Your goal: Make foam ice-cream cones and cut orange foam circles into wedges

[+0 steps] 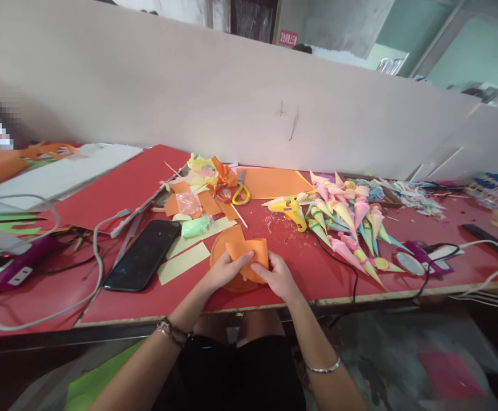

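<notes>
A: Head cam: surface, rm?
B: Red tabletop (304, 274), pale partition (189, 85) behind.
A: Containers?
B: Pink pkt (189, 204) & green pkt (196, 226), plastic; can't ID contents.
A: Hands?
B: L hand (228, 269) & R hand (278, 278) both pinching folded orange sheet (257, 248), thumbs on top, over round orange piece (219, 251) nr tabletop's front edge.

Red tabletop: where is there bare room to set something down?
Bare tabletop shows between the right hand and the black cord, and between the phone and its front edge. The red board is bare between the white panel and the paper scraps. Crowded: around the scissors, glue gun and paper cones.
</notes>
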Tool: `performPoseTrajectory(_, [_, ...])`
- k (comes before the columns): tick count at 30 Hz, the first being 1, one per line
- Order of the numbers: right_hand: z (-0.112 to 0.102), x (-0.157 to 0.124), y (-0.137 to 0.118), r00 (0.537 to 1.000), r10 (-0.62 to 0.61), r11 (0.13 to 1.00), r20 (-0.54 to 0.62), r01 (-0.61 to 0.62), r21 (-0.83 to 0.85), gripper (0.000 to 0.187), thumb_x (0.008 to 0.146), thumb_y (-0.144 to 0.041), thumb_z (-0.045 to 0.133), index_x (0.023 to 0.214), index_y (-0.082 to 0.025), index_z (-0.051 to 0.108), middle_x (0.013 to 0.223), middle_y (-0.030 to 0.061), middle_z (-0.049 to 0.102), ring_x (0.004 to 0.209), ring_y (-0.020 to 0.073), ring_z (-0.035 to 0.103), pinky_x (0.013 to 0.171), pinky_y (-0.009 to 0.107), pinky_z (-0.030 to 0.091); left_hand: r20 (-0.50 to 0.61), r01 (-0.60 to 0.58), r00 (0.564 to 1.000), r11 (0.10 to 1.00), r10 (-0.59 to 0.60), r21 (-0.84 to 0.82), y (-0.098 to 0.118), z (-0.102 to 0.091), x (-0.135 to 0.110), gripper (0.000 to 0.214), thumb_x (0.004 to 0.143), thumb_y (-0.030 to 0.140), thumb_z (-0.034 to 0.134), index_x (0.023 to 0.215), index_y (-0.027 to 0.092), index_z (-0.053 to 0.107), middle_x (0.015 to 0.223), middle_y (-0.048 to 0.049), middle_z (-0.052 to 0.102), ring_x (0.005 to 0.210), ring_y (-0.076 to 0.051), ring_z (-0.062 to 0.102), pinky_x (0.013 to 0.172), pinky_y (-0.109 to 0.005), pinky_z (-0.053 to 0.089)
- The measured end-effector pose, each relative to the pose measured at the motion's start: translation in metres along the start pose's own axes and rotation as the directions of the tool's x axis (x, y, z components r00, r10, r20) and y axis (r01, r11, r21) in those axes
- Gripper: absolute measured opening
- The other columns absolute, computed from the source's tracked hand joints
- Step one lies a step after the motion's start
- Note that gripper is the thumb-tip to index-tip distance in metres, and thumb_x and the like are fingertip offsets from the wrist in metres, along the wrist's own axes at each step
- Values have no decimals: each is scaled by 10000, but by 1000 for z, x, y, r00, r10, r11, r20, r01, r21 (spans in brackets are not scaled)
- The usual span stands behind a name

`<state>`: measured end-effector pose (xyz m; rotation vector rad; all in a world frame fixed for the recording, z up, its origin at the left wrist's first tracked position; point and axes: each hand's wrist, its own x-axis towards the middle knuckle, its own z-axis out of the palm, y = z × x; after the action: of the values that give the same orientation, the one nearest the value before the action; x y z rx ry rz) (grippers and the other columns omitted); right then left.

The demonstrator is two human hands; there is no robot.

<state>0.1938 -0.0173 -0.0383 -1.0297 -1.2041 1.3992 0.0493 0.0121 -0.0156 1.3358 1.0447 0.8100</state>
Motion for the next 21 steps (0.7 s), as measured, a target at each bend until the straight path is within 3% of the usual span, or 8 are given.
performPoseTrajectory(4, [1, 0, -1, 1000, 14, 1000, -10, -14, -2, 307, 704, -358, 644, 932, -159, 593, 869, 41, 671, 795, 204, 636, 710, 307, 510, -12, -67, 998, 995, 68, 80, -1, 0, 1, 423, 687, 573, 547, 654, 153, 578, 530, 1, 606, 460, -122, 552, 458, -234, 482])
performPoseTrajectory(9, [3, 4, -1, 996, -10, 998, -92, 4, -70, 282, 695, -363, 633, 890, -161, 615, 871, 38, 664, 824, 201, 612, 733, 301, 489, -36, -221, 971, 942, 237, 254, -2, -3, 4, 334, 753, 475, 506, 731, 155, 599, 678, -8, 653, 599, -129, 579, 569, -234, 503])
performPoseTrajectory(15, [3, 14, -1, 955, -64, 997, -291, 75, 28, 294, 668, -446, 633, 747, -164, 605, 725, 21, 624, 699, 164, 560, 643, 262, 451, -8, -233, 968, 908, 252, 349, -5, -3, 7, 280, 768, 419, 490, 769, 167, 611, 687, -2, 654, 623, -140, 572, 573, -233, 495])
performPoseTrajectory(21, [7, 17, 1, 887, -143, 988, -440, 99, -122, 367, 756, -509, 510, 584, -187, 476, 564, -25, 455, 556, 118, 405, 515, 230, 342, -4, -218, 973, 925, 231, 312, -4, -3, 8, 299, 747, 446, 503, 741, 163, 600, 654, -12, 633, 579, -142, 569, 554, -242, 489])
